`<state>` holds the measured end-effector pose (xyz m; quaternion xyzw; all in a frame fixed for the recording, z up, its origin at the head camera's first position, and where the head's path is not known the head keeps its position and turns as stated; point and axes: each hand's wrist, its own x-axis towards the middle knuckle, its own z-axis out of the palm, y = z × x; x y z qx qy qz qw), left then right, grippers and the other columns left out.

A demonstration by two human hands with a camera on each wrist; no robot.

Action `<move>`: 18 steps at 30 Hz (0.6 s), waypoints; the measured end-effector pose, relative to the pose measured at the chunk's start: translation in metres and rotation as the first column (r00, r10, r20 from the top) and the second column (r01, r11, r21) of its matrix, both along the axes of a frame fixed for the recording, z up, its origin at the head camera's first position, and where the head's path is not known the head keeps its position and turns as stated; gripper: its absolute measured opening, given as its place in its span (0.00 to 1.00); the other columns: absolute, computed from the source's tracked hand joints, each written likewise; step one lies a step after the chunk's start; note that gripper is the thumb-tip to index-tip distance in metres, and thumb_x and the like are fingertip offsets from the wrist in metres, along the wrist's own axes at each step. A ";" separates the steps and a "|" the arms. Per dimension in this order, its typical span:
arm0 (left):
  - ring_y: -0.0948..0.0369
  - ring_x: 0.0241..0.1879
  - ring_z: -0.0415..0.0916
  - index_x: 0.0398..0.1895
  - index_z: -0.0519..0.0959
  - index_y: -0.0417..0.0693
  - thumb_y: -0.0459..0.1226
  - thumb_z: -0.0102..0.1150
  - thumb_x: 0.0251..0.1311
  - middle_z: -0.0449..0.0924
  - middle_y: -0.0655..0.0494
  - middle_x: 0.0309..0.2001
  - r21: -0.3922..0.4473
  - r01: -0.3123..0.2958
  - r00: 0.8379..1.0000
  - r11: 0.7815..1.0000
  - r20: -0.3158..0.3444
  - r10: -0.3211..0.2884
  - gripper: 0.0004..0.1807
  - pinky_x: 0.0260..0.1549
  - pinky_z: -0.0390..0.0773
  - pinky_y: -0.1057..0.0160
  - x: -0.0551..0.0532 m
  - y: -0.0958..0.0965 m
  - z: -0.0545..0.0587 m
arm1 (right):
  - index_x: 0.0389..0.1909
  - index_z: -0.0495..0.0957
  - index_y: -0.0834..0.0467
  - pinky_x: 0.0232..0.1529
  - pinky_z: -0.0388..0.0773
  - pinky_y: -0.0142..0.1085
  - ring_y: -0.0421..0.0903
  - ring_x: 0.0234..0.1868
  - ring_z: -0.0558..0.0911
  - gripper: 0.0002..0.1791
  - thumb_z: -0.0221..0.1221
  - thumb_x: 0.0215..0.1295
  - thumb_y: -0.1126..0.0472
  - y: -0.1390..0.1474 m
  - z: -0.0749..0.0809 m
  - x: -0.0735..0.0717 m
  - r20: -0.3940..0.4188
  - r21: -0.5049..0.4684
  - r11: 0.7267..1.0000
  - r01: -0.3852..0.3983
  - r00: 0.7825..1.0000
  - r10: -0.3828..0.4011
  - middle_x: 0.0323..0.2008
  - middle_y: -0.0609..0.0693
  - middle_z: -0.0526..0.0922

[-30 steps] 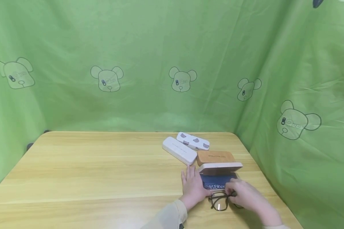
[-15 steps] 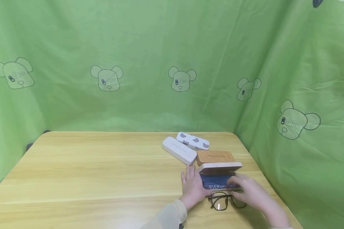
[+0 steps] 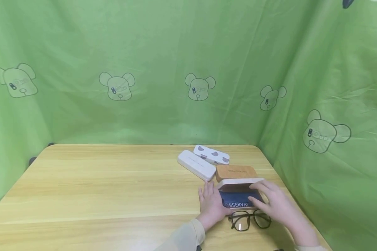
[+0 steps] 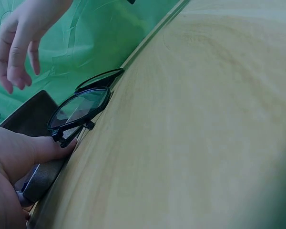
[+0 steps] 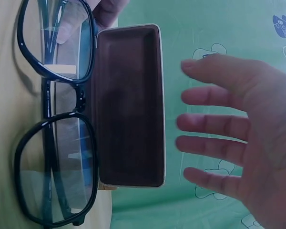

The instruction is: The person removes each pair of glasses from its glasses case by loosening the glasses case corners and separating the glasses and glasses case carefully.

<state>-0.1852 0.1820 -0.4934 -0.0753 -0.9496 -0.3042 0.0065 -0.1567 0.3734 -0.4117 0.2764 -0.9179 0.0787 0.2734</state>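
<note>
An opened glasses case [image 3: 242,181] stands near the table's right side, its lid tilted up and a folded dark blue cloth [image 3: 234,200] with white lettering inside. My left hand [image 3: 212,204] holds the case's left end, thumb along the front edge and fingers at the side. In the left wrist view that thumb [image 4: 52,149] lies beside the glasses. Black-framed glasses [image 3: 249,220] lie in front of the case, temples folded. My right hand [image 3: 274,202] is by the lid's right part, fingers extended and holding nothing; in the right wrist view its fingers [image 5: 214,123] are apart from the lid [image 5: 131,105].
Behind the opened case lies an orange-brown case [image 3: 235,172]. Farther back are a plain white case [image 3: 196,164] and a white case with bear prints [image 3: 212,154]. Green fabric [image 3: 160,104] walls the wooden table [image 3: 97,195] at the back and sides.
My right hand has drawn off the glasses and cloth, moving up and right to the lid with its fingers spread. My left hand, the glasses and the case stay in place.
</note>
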 end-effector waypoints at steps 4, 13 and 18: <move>0.50 0.77 0.48 0.68 0.65 0.41 0.58 0.79 0.29 0.60 0.49 0.73 0.003 -0.004 1.000 1.000 -0.012 0.004 0.60 0.75 0.48 0.43 -0.001 0.001 -0.001 | 0.40 0.82 0.56 0.38 0.83 0.48 0.50 0.36 0.84 0.22 0.73 0.41 0.57 0.001 0.004 -0.007 -0.057 0.015 1.000 0.005 0.998 -0.004 0.38 0.50 0.85; 0.49 0.77 0.48 0.67 0.65 0.41 0.57 0.80 0.28 0.60 0.49 0.73 0.010 -0.007 1.000 1.000 -0.020 0.007 0.59 0.75 0.48 0.43 -0.001 0.001 -0.003 | 0.41 0.82 0.55 0.40 0.82 0.52 0.52 0.38 0.83 0.20 0.72 0.45 0.56 0.002 0.009 -0.023 -0.015 0.011 0.999 0.047 0.999 -0.047 0.38 0.51 0.84; 0.50 0.77 0.47 0.67 0.65 0.41 0.57 0.79 0.28 0.59 0.49 0.73 0.011 -0.005 1.000 1.000 -0.009 0.005 0.59 0.75 0.47 0.43 -0.001 0.000 -0.002 | 0.42 0.82 0.56 0.41 0.80 0.52 0.51 0.38 0.82 0.18 0.71 0.49 0.55 0.004 0.008 -0.034 0.030 -0.009 0.998 0.066 0.997 -0.065 0.38 0.51 0.84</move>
